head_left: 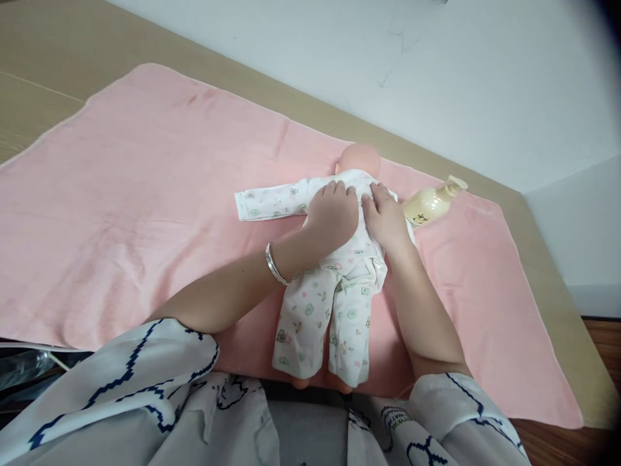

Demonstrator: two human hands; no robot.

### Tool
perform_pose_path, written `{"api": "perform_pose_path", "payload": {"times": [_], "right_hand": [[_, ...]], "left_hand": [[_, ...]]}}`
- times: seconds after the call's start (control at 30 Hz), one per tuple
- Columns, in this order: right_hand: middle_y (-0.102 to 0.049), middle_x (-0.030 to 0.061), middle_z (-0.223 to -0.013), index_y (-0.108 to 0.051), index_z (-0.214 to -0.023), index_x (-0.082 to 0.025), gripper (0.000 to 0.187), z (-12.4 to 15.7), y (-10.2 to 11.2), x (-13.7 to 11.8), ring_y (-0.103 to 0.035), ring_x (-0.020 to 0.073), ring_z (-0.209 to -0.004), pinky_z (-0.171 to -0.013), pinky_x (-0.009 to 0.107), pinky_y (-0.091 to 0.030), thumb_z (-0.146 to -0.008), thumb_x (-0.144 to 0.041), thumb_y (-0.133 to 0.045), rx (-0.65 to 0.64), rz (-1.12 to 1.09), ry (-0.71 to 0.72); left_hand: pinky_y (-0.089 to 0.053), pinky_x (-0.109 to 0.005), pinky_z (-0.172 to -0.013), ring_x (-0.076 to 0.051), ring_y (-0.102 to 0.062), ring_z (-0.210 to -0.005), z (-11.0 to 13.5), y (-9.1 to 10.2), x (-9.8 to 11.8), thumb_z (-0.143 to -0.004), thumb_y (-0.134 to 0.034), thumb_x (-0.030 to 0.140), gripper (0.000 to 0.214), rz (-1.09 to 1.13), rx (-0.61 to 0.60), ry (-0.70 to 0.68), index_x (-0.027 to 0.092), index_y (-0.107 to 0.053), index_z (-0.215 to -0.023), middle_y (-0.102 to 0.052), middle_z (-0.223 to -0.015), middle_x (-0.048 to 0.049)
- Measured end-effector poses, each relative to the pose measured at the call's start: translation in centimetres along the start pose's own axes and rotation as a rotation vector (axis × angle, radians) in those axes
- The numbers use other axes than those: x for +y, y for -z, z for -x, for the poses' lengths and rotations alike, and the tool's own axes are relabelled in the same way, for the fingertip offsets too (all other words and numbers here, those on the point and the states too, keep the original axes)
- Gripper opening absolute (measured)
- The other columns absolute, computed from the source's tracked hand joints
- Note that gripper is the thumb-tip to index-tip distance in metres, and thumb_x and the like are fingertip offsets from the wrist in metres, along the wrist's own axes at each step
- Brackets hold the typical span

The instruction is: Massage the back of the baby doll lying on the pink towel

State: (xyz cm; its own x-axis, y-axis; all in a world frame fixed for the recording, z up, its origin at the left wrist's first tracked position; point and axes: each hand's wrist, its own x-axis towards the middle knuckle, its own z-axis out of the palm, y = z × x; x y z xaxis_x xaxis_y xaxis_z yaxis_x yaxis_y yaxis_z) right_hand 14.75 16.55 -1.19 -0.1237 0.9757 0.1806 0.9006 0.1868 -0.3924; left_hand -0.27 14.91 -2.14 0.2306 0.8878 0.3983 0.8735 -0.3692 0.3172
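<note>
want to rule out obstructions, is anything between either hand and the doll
Only the printed top on the doll: the left hand and right hand both rest on it, with nothing else visible between. The pump bottle is right of the right hand, out of the way.

Pump bottle [427, 206] on pink blanket [121, 207], tan table [58, 45], pale wall [339, 52]

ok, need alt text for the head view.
A person's left hand and right hand are on the upper body of a baby doll in a white printed top and matching trousers. It lies on a pink blanket, a pale yellow pump bottle beside it on the picture's right.
</note>
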Motion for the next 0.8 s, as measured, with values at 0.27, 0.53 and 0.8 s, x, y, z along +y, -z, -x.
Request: {"api": "perform_pose_path", "payload": {"times": [0.27, 0.53, 0.8], "right_hand": [[-0.056, 0.0233, -0.150, -0.052, -0.145, -0.006, 0.056, 1.2, -0.2, -1.8, -0.046, 0.0363, -0.147, -0.120, 0.057, -0.039, -0.103, -0.035, -0.028, 0.034, 0.113, 0.028], [-0.064, 0.0256, -0.139, -0.064, -0.125, -0.008, 0.045, 2.3, -0.1, -3.1, -0.056, 0.0385, -0.138, -0.112, 0.056, -0.045, -0.102, -0.027, -0.032, 0.049, 0.192, 0.067], [-0.073, 0.0205, -0.120, -0.067, -0.100, -0.017, 0.031, 3.5, 0.5, -4.7, -0.064, 0.0357, -0.124, -0.104, 0.053, -0.051, -0.097, -0.022, -0.037, 0.036, 0.195, 0.097]], "left_hand": [[-0.046, -0.049, -0.106, -0.038, -0.059, -0.128, -0.5, 0.2, -0.4, -0.099, -0.043, 0.020, 0.035, 0.043, -0.043, -0.006, 0.004, -0.067, -0.120, -0.065, -0.131, -0.0259], [-0.043, -0.046, -0.111, -0.033, -0.056, -0.133, -1.3, 0.9, -1.8, -0.100, -0.041, 0.024, 0.038, 0.044, -0.141, -0.018, 0.008, -0.065, -0.124, -0.064, -0.138, -0.0197], [-0.043, -0.045, -0.112, -0.031, -0.058, -0.128, -2.0, 0.3, -3.0, -0.098, -0.040, 0.024, 0.041, 0.051, -0.168, -0.052, 0.008, -0.063, -0.128, -0.066, -0.133, -0.0166]]}}
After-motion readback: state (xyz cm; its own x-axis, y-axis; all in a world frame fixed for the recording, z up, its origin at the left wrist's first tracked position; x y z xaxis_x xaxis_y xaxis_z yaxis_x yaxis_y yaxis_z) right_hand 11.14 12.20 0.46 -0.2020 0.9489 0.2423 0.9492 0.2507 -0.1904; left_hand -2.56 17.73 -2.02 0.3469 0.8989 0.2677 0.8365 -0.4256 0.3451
